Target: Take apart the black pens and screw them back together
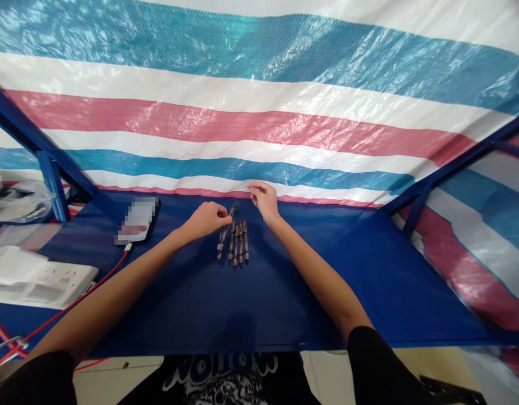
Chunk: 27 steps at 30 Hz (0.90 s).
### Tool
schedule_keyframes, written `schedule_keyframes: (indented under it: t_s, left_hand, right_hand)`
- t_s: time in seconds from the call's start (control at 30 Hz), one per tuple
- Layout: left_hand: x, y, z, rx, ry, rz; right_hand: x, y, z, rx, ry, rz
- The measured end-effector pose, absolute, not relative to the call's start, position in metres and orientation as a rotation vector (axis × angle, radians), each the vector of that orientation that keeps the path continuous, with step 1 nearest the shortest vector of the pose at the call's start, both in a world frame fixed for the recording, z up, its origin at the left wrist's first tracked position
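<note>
Several dark pens with clear barrels (241,244) lie side by side on the blue table, their lower ends pointing toward me. Just left of them, my left hand (209,219) has its thumb and fingers closed at the upper part of another pen (222,243), which slants beside the group. A dark pen end also shows above those fingertips. My right hand (264,199) is raised to the upper right of the pens, apart from them, with its fingers bent and fingertips close together. Whether anything small is between them is too unclear to tell.
A phone (137,220) with a red charging cable (103,286) lies at the left of the blue table (285,315). Nearer on that side sits a white power strip (44,275). Striped plastic sheeting (242,126) hangs behind, with blue frame bars (457,152) at both sides.
</note>
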<state>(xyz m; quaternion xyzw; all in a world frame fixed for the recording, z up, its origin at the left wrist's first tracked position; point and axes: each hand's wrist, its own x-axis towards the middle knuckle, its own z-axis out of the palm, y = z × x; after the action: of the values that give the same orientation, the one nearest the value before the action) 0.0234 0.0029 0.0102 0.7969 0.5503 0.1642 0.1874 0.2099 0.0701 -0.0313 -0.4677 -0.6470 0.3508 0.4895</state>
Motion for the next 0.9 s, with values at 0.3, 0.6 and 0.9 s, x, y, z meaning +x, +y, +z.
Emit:
schedule_keyframes:
  t_s: [0.3, 0.6, 0.9]
  left_hand:
    - [0.025, -0.013, 0.020, 2.411, 1.279, 0.484]
    - [0.026, -0.010, 0.005, 2.369, 1.208, 0.433]
    - [0.025, -0.009, -0.003, 2.599, 1.229, 0.355]
  right_hand:
    - [0.211, 0.002, -0.013, -1.032, -1.733, 1.178]
    - [0.242, 0.002, -0.013, -1.000, -1.554, 1.379]
    - [0.245, -0.013, 0.005, -1.076, -2.373, 0.673]
